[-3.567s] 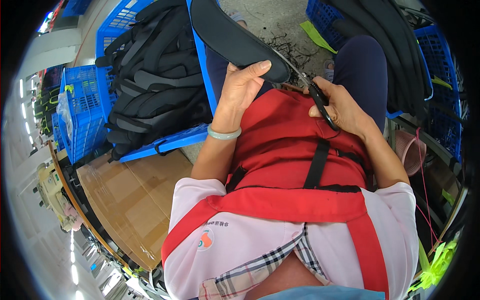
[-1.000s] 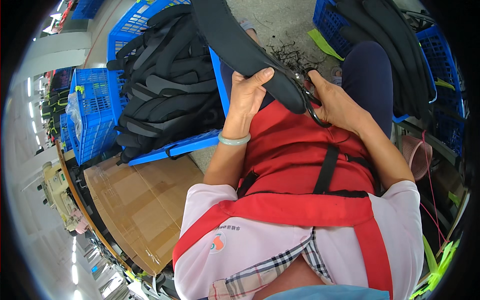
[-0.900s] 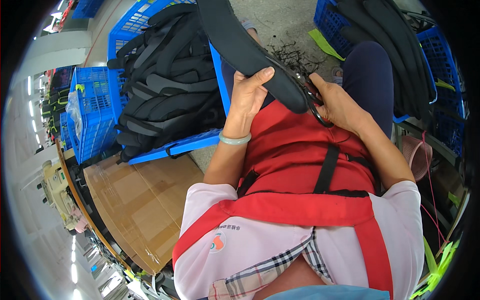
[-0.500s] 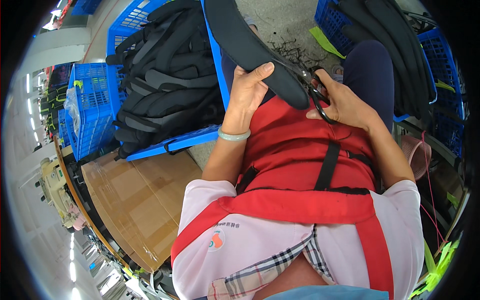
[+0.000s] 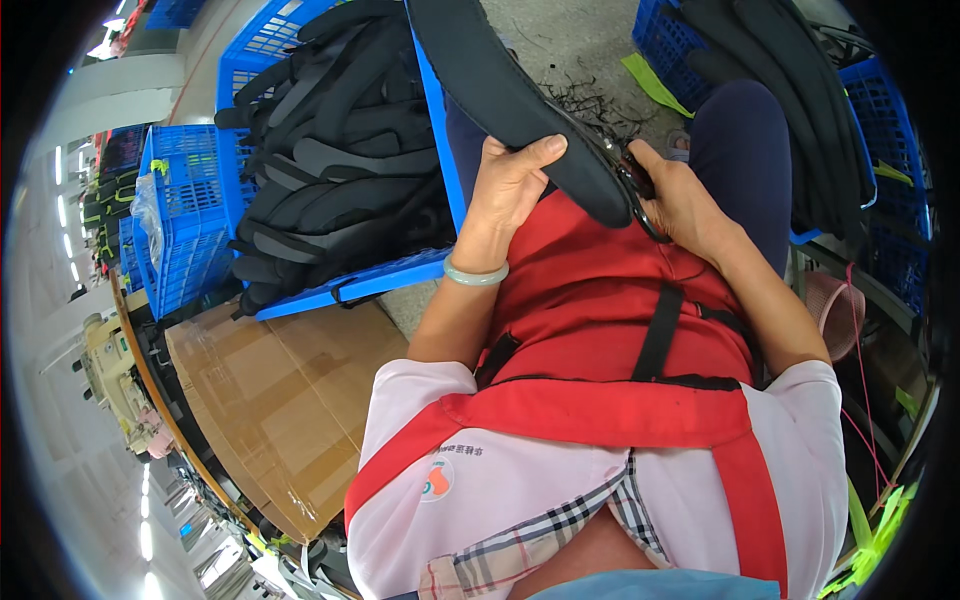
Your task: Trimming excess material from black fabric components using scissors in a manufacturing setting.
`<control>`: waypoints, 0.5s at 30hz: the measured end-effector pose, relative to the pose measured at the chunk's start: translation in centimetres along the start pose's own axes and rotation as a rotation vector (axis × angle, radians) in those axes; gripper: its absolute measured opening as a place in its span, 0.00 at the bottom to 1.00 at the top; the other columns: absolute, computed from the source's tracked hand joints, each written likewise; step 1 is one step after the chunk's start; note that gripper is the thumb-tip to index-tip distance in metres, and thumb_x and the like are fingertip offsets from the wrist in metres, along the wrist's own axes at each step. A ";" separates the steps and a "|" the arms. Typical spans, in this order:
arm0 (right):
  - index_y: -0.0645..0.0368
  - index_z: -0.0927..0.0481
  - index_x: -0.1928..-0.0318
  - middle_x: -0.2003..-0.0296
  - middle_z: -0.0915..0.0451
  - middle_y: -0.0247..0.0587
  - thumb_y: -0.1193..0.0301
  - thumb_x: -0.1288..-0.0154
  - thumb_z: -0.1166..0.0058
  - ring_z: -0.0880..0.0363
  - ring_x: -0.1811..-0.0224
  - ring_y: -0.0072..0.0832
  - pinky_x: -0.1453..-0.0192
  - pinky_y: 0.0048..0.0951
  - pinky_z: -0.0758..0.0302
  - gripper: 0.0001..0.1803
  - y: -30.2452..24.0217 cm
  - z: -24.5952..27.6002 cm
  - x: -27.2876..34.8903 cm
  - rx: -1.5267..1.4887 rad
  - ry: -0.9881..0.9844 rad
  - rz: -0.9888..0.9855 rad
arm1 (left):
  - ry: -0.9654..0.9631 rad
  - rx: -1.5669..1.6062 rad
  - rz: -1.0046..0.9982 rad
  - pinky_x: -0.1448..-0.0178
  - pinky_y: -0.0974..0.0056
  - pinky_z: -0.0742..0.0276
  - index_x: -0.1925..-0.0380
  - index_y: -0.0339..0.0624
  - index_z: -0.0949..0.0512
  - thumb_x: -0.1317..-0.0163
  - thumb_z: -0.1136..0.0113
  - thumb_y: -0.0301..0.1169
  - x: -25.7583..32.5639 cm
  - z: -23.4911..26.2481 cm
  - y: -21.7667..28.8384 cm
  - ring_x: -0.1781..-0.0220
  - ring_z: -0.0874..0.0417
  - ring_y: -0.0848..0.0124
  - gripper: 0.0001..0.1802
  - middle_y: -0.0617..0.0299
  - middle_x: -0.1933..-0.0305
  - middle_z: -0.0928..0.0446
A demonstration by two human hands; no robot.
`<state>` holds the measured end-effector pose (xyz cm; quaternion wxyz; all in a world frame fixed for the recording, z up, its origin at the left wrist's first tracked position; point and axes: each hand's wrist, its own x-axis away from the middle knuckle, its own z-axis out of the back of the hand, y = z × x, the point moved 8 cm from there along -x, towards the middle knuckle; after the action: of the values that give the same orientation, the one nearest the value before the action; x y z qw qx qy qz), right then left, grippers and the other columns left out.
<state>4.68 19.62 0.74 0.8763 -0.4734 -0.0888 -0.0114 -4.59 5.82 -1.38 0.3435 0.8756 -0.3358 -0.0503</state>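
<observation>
A long, curved black padded strap [image 5: 500, 95] slants across the space over my lap, its rounded end toward me. My left hand [image 5: 515, 180] grips it near that end, thumb on top and fingers underneath. Black-handled scissors [image 5: 632, 180] are in my right hand [image 5: 680, 195], whose fingers are wrapped round the handles. The blades lie along the strap's right edge and are partly hidden by it, so I cannot tell how far they are apart.
To the left, a blue plastic crate [image 5: 350, 285] is heaped with similar black straps [image 5: 350, 160], beside a cardboard box [image 5: 290, 390]. More black straps [image 5: 790, 90] fill a blue crate [image 5: 665, 45] at the far right. Dark thread scraps [image 5: 590, 100] litter the floor.
My left hand and the strap have shifted slightly right and nearer to me. The scissors have closed in on the strap's right edge, their handles drawn together.
</observation>
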 end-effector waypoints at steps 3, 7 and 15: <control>0.63 0.34 0.57 0.71 0.24 0.60 0.74 0.38 0.42 0.25 0.65 0.59 0.64 0.44 0.29 0.15 -0.2 0.5 0.1 0.009 0.001 -0.070 | -0.084 0.052 0.079 0.49 0.61 0.19 0.59 0.38 0.20 0.43 0.35 0.18 -0.4 -0.7 1.4 0.58 0.16 0.68 0.11 0.58 0.59 0.18; 0.63 0.34 0.56 0.71 0.24 0.59 0.73 0.38 0.42 0.24 0.64 0.59 0.61 0.45 0.28 0.16 0.2 0.2 0.2 -0.013 0.008 -0.076 | 0.023 -0.002 -0.029 0.50 0.60 0.19 0.62 0.38 0.20 0.42 0.36 0.19 -2.0 1.2 2.1 0.60 0.16 0.67 0.08 0.58 0.62 0.18; 0.63 0.37 0.51 0.67 0.23 0.61 0.72 0.39 0.42 0.24 0.60 0.60 0.58 0.47 0.28 0.21 0.2 0.1 -0.3 0.019 0.060 0.032 | -0.008 -0.066 -0.069 0.41 0.57 0.23 0.56 0.36 0.22 0.45 0.35 0.19 -1.5 0.7 1.0 0.52 0.18 0.63 0.15 0.55 0.56 0.19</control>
<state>4.38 19.77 0.60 0.8831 -0.4659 -0.0548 -0.0106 -6.49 5.79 -1.50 0.3687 0.8747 -0.3051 -0.0768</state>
